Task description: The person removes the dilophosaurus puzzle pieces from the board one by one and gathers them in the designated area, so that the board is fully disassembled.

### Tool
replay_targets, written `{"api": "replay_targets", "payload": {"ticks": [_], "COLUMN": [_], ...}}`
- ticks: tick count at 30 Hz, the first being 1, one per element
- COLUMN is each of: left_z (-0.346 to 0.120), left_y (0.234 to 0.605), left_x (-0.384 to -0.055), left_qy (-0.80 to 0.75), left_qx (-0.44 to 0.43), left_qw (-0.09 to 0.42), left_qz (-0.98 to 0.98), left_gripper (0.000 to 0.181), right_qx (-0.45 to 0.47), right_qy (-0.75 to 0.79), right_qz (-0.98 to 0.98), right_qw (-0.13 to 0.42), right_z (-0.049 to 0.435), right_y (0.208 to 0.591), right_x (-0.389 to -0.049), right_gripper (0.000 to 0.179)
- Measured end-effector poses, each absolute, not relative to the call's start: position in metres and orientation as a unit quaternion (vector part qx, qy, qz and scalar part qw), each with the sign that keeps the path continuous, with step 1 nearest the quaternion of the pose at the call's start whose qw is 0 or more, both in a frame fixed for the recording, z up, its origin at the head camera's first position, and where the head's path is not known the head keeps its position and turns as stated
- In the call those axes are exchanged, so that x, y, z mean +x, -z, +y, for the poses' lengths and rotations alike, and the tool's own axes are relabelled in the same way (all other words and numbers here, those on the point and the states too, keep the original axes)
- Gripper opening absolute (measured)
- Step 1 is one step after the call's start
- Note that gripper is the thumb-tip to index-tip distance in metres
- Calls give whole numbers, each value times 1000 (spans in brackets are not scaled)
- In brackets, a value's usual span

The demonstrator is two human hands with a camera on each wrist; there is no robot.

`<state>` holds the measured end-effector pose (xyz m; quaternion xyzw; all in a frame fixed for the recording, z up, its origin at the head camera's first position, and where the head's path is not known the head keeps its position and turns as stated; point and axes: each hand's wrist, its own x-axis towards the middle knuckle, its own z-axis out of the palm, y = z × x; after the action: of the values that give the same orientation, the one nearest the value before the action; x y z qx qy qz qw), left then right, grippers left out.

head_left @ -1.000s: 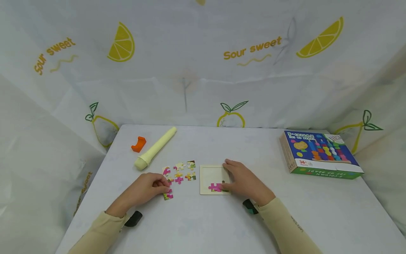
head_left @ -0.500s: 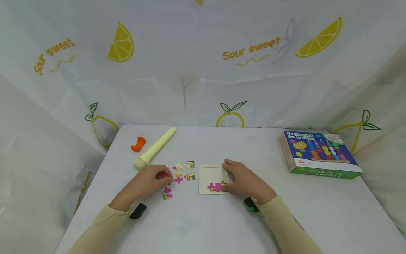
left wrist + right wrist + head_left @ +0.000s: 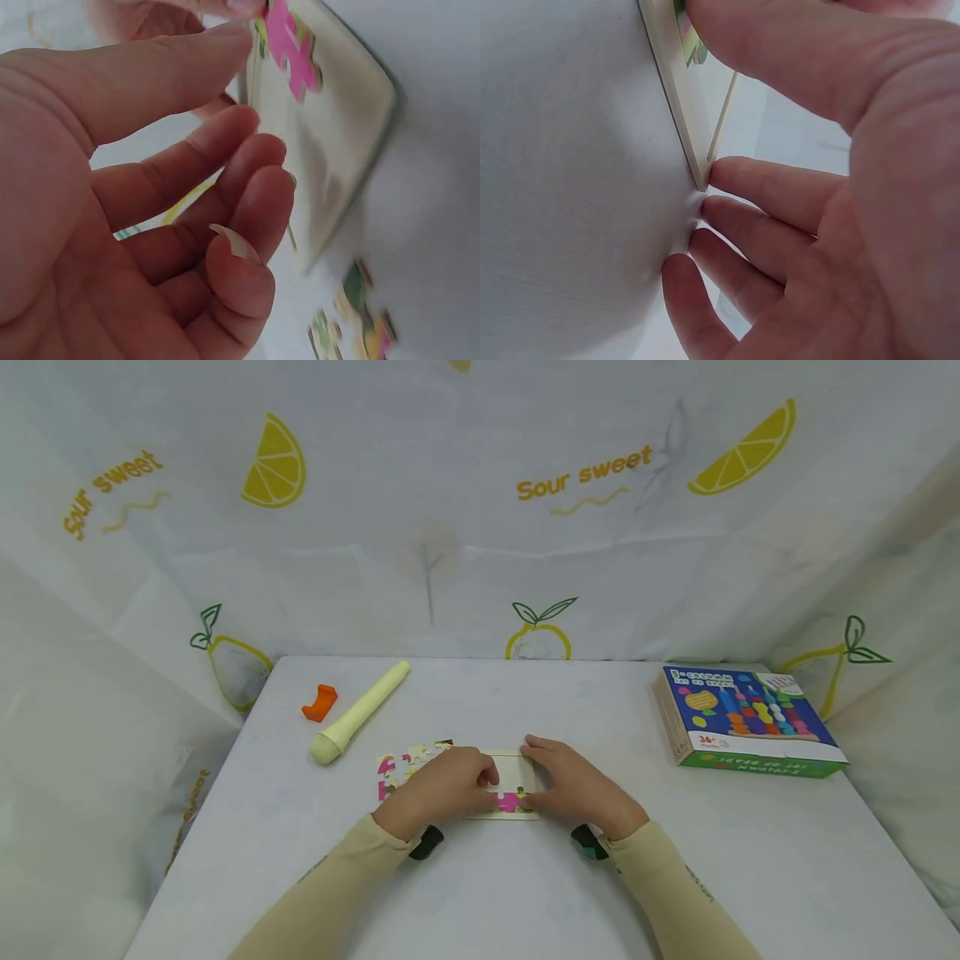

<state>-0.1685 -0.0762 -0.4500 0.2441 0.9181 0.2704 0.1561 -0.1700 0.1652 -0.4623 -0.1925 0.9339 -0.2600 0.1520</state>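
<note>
A pale jigsaw puzzle tray (image 3: 517, 763) lies flat on the white table, with pink puzzle pieces (image 3: 508, 802) along its near edge. My left hand (image 3: 444, 785) reaches over the tray's left side, its thumb right at the pink pieces and the other fingers loosely curled. In the left wrist view no piece shows between thumb and fingers. My right hand (image 3: 581, 785) steadies the tray's right side: the thumb lies over the pieces and the index fingertip touches the far corner. Loose puzzle pieces (image 3: 386, 766) lie left of the tray, partly hidden behind my left hand.
A pale yellow stick with a flared end (image 3: 360, 714) lies at the back left. Beside it is an orange curved block (image 3: 320, 702). A blue and green toy box (image 3: 750, 720) sits at the back right. Lemon-printed white cloth (image 3: 420, 493) hangs behind the table.
My left hand has moved right from the loose pieces to the tray, and its thumb is now at the pink pieces. The right hand has stayed at the tray's right side.
</note>
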Motion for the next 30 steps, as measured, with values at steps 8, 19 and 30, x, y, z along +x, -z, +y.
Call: {"api": "replay_targets", "payload": {"ticks": [8,19,30], "left_z": [-62,-61,-60], "left_y": [450,450,452], "left_x": [-166,-163,-164], "left_qy": [-238,-227,-236], "left_qx": [242,238,233], "left_qw": [167,170,168], "left_qz": [926,929,928], "left_gripper": [19,20,15], "right_qx": [-185,-179,-183], "right_qy": [264,258,258], "right_qz": [934,936,935], "right_qw": [155,156,159], "right_z": [162,162,164], "right_y": [463,461,462], "right_x": [-171,-170,-171], "right_gripper": [79,80,83]}}
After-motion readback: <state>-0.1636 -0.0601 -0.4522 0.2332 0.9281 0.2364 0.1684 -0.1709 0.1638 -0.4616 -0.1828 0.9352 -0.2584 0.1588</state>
